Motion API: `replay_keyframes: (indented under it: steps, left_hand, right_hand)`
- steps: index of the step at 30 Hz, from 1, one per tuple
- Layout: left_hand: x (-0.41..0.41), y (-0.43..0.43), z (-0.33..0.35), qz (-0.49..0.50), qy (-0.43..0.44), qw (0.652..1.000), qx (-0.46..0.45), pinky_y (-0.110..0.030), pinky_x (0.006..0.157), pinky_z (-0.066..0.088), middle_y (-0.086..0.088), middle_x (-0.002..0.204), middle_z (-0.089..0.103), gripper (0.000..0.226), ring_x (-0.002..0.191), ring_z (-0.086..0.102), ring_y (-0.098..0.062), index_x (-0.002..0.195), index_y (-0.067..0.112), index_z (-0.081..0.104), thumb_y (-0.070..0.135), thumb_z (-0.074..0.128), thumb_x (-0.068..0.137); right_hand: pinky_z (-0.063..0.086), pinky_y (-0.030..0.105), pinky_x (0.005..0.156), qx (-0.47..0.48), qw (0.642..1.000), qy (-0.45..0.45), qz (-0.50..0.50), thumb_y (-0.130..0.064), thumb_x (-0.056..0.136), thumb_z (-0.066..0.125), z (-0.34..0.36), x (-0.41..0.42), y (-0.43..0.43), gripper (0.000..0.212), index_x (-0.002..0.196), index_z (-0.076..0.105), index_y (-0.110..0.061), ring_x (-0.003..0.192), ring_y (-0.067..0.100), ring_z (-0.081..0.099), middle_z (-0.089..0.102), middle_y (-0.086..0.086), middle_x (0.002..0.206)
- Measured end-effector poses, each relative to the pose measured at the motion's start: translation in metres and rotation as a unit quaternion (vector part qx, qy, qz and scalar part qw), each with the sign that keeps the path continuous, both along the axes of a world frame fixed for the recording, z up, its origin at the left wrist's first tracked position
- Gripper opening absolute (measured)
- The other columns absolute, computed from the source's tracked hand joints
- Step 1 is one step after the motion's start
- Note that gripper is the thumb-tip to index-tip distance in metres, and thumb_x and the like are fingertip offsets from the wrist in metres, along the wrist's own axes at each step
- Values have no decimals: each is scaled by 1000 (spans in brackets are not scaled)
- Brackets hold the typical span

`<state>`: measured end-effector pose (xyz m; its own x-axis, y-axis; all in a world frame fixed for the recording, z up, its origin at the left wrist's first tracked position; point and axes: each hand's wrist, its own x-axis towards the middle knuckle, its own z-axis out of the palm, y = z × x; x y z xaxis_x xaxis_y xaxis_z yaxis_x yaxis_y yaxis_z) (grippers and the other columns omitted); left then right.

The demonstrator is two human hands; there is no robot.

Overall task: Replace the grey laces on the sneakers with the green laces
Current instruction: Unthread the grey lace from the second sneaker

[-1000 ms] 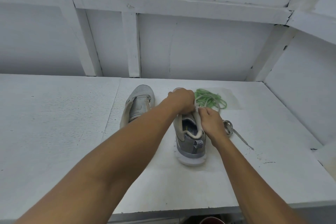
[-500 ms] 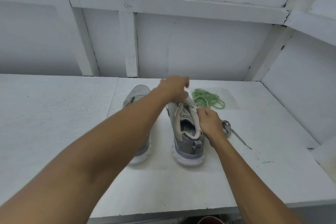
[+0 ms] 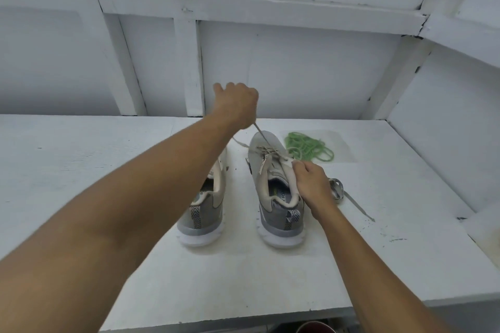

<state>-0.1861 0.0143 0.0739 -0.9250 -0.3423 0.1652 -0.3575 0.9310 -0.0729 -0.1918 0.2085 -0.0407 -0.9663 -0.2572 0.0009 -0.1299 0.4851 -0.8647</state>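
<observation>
Head view: left hand (image 3: pixel 235 105) raised, fingers curled round grey lace (image 3: pixel 260 133), taut up from right sneaker (image 3: pixel 276 197) below them. Right hand (image 3: pixel 311 184) pinching that sneaker's upper edge. Green laces (image 3: pixel 308 149) heaped just beyond right fingertips; loose grey lace (image 3: pixel 338 189) just right of that wrist. Left sneaker (image 3: pixel 205 213) under left forearm, partly hidden. Open table (image 3: pixel 81 170) left of both hands; wall (image 3: pixel 446 130) close on right.
</observation>
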Motion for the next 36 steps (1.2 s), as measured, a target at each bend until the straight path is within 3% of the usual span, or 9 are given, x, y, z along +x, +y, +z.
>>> replay_keyframes:
  steps: [3, 7, 9, 14, 17, 24, 31, 36]
  left_hand:
    - [-1, 26, -19, -86, -53, 990, 102, -44, 102, 36, -4, 128, 54, 35, 121, 49, -27, 126, 23, 55, 33, 55, 92]
    - [3, 67, -48, -122, -111, 978, 130, -43, 95, 36, -1, 99, 56, 17, 105, 55, -24, 104, 21, 62, 25, 55, 90]
    - [4, 70, -53, -113, -109, 980, 123, -45, 96, 34, -1, 98, 53, 15, 103, 54, -25, 102, 19, 60, 20, 52, 90]
    - [0, 49, -34, -94, -51, 990, 95, -45, 97, 37, -2, 104, 59, 14, 102, 58, -26, 98, 21, 62, 15, 54, 88]
    - [-1, 29, -14, -65, -8, 994, 91, -42, 92, 41, -5, 113, 57, 19, 103, 59, -29, 106, 22, 62, 17, 52, 91]
    - [5, -2, 11, -26, 46, 993, 110, -43, 90, 46, -11, 112, 57, 20, 99, 59, -34, 107, 14, 61, 16, 50, 91]
    - [12, -21, 44, 51, 232, 957, 164, -39, 79, 47, -17, 114, 58, 23, 99, 58, -37, 110, 6, 57, 14, 46, 92]
    - [22, -22, 45, 48, 215, 959, 180, -37, 80, 51, -12, 106, 61, 20, 92, 60, -33, 101, 10, 63, 14, 51, 86]
  right_hand:
    - [28, 34, 60, 0, 1000, -1, 1, -27, 97, 43, 1, 1, -1, 33, 67, 43, -14, 65, 19, 38, 44, 6, 66]
    - [31, 35, 62, 6, 1000, 3, 2, -26, 97, 43, 1, 1, 0, 38, 74, 49, 3, 67, 20, 42, 51, 10, 70]
    - [31, 35, 62, 7, 1000, 4, 2, -26, 97, 42, 0, 0, 0, 38, 74, 50, 3, 68, 21, 43, 52, 10, 71]
    - [27, 34, 59, 5, 1000, 3, -1, -28, 98, 43, 0, 0, 1, 33, 68, 43, -14, 64, 19, 38, 43, 5, 66]
    - [27, 34, 59, 7, 1000, 2, -1, -28, 97, 43, -1, -1, 0, 33, 67, 42, -15, 64, 19, 38, 43, 4, 65]
    - [28, 34, 61, 2, 1000, -2, 0, -28, 96, 43, -2, -2, 0, 32, 66, 41, -15, 65, 20, 38, 41, 4, 64]
    - [27, 34, 60, 2, 1000, -2, -3, -26, 96, 44, -1, -1, 0, 33, 65, 38, -16, 64, 19, 36, 39, 2, 62]
    - [26, 34, 60, -5, 1000, -7, -2, -26, 95, 44, -1, 0, 0, 32, 65, 39, -17, 63, 18, 35, 39, 1, 63]
